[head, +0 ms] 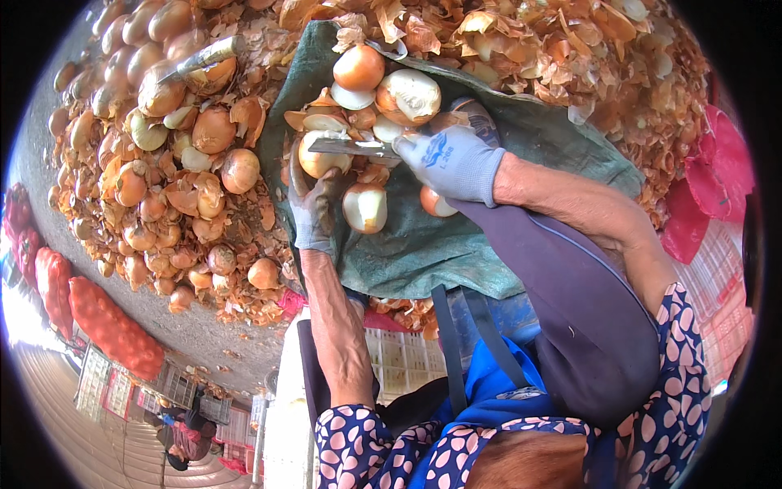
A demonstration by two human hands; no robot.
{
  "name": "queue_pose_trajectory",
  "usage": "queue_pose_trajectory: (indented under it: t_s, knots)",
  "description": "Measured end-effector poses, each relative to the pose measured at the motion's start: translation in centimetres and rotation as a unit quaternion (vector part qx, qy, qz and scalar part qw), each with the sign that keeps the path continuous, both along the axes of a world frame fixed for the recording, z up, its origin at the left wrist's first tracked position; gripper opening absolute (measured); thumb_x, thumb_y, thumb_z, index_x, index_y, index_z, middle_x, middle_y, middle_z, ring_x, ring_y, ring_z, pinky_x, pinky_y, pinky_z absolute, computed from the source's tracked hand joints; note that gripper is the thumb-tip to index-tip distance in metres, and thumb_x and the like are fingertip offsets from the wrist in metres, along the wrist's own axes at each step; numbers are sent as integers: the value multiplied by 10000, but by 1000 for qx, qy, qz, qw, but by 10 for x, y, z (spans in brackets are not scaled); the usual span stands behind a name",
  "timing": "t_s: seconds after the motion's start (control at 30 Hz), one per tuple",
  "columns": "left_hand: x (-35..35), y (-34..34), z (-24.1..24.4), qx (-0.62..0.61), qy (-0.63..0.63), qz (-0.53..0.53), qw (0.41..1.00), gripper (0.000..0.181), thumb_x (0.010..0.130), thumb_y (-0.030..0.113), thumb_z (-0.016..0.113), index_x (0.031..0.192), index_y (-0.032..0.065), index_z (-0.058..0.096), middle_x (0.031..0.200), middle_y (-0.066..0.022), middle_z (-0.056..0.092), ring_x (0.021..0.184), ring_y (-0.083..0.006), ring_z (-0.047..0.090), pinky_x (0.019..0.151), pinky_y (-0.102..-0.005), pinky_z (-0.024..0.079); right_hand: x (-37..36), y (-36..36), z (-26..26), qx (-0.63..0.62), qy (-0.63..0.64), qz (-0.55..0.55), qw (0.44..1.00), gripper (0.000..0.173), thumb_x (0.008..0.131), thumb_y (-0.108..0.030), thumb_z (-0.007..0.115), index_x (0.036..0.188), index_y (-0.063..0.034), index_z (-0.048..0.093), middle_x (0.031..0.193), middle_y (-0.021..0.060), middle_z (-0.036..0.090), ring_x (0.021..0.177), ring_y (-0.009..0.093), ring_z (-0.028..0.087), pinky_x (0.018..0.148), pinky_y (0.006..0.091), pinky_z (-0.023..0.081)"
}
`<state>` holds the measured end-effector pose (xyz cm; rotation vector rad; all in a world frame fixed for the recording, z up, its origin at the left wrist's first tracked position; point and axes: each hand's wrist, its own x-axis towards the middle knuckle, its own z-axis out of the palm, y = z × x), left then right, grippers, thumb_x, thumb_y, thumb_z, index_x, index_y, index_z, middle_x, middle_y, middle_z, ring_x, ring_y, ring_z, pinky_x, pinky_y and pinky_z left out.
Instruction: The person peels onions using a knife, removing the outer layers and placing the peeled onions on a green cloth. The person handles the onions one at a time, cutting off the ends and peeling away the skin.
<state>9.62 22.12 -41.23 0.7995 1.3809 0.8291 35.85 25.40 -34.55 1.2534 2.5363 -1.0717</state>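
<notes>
My left hand, in a soiled knit glove, grips a partly trimmed onion. In my gloved right hand is a knife, its flat blade lying across the top of that onion. Bits of pale onion cling to the blade. A green woven plastic sheet spreads under both hands. On it lie an onion with a cut white face, a whole orange-brown onion and a cut onion. Another cut onion shows partly below my right wrist.
A heap of unpeeled onions lies to the left, with a second knife resting on top. Loose onion skins pile up beyond the sheet. Red mesh sacks lie on the concrete floor at left. A person and plastic crates appear farther off.
</notes>
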Motion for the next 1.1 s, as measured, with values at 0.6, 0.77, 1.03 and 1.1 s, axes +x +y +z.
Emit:
queue_pose_trajectory:
  t_s: [0.6,0.77,1.03,1.1]
  knots:
    - [13,3,16,-67,-141,83,984,673,861,17,655,1459,73,352,1262,-105,548,1069,-188,595,878,-281,530,6,2,4,-197,60,-150,967,388,907,-259,538,1172,25,527,804,238,663,784,392,673,690,469,524]
    - [6,-6,-1,-7,-20,31,999,505,838,78,719,1314,90,552,1238,-141,595,1143,-259,573,923,-304,516,-4,10,5,-87,3,-9,996,495,897,-176,520,1318,69,430,710,156,647,617,308,669,518,424,515]
    - [6,-4,-2,116,253,-85,957,292,714,81,773,1002,100,736,1212,-177,623,1258,-391,500,1004,-420,491,-25,5,-4,-8,-27,4,1000,318,889,-96,470,1155,76,501,699,137,660,620,290,685,510,424,525]
    - [10,-2,0,39,147,-14,988,313,697,91,788,1005,100,736,1245,-194,599,1241,-395,512,991,-422,499,-26,0,-11,16,-21,-4,1000,316,890,-94,466,1155,76,501,707,141,667,631,291,690,516,429,527]
